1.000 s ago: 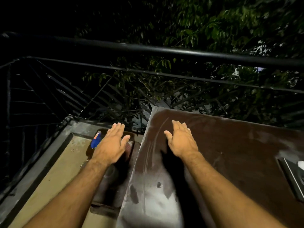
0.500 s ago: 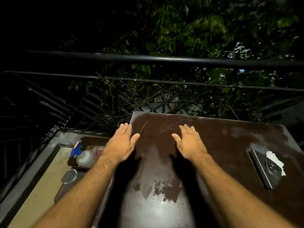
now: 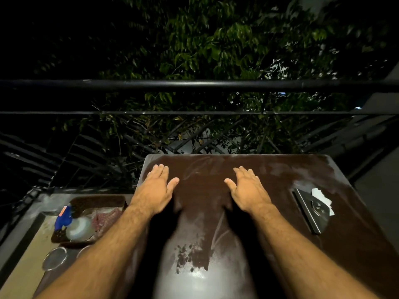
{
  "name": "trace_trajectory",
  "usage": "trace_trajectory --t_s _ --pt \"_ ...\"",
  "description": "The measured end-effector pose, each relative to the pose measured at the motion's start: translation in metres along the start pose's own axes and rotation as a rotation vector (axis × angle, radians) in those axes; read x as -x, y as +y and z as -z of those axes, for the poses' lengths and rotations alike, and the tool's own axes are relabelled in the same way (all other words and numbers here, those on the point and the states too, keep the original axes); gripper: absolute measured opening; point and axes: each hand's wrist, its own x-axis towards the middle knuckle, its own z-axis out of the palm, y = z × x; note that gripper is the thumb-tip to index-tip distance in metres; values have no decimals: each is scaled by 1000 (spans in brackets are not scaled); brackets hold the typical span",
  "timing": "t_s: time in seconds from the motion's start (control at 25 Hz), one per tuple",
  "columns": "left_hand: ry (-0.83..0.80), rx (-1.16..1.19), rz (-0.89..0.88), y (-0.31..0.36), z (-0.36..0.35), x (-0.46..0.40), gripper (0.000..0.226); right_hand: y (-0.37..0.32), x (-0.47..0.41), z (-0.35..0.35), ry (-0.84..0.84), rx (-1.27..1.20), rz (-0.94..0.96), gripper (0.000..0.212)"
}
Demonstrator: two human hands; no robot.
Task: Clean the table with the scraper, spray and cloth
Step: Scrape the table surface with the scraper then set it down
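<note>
A dark brown table with pale dusty smears fills the lower middle. My left hand hovers flat over its far left corner, fingers apart, holding nothing. My right hand hovers flat over the table's middle, also empty. A black flat scraper lies on the table at the right, with a white scrap of paper or cloth at its far edge. A spray bottle with a blue trigger head lies in a brown tray to the left, next to a reddish patterned cloth.
The tray rests on a low surface left of the table, with two round metal lids in front of it. A black metal railing runs across behind the table, with tree foliage and darkness beyond. A paved floor shows at the right.
The view has swung right and both hands have shifted with it; my left hand went from over the tray to over the table's left corner. The scraper has come fully into view.
</note>
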Motion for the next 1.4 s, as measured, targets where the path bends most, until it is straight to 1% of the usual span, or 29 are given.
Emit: trace_trajectory --t_s 0.16,0.28,0.44,0.72,0.88,1.04,1.24,1.4 --pt "17 6 1 28 -7 -9 69 31 -8 12 -4 -20 0 66" --pt "9 -10 2 54 -22 -16 69 67 -12 20 -13 -43 -16 68" --pt "-34 -2 -28 96 -52 -25 70 123 -16 28 -34 -59 -37 71" --pt "-103 14 -102 168 -99 -36 70 200 -12 42 -16 -58 -92 70" --pt "-144 17 -150 211 -128 -51 71 247 -10 50 -12 -66 -156 69" --pt "-172 24 -222 259 -151 -63 71 299 -6 61 -4 -78 -255 54" --pt "-239 -20 -312 300 -174 -77 71 342 -8 73 2 -99 -385 66" --pt "-285 -27 -328 316 -195 -88 72 362 -18 66 -22 -124 -422 67"
